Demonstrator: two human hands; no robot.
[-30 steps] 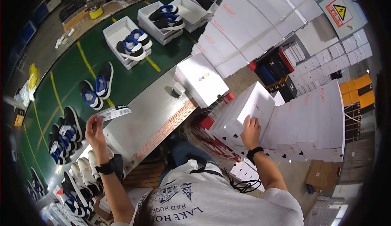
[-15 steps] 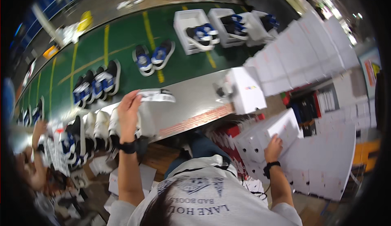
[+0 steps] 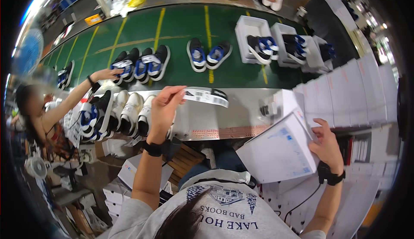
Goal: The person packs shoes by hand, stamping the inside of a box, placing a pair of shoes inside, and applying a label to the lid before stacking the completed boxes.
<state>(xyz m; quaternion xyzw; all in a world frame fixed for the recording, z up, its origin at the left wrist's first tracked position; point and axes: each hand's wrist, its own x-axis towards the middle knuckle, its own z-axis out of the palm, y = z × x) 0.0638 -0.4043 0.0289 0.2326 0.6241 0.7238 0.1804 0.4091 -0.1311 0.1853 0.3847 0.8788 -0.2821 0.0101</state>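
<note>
My left hand (image 3: 164,112), closed in a pinch, holds the end of a white-and-black printed label strip (image 3: 205,96) above the metal ledge (image 3: 194,122) of the bench. My right hand (image 3: 326,147) grips the right side of a white shoebox (image 3: 278,150), held tilted in front of my body with blue print on the face toward me. Beyond the label, a pair of black-and-blue sneakers (image 3: 209,56) sits on the green conveyor belt (image 3: 177,28). To their left stands a row of similar sneakers (image 3: 158,63) with white labels on them.
White shoes (image 3: 131,113) line the ledge at left. A co-worker's hand (image 3: 108,74) reaches to the sneaker row. Open boxes (image 3: 249,28) with sneakers stand on the belt at right, beside stacked white boxes (image 3: 345,94). Another person holds white soles (image 3: 272,1) at the back.
My right hand has lifted a shoebox from the stack at right and brought it in front of me. The label stays in my left hand. The co-worker's arm now reaches over the belt.
</note>
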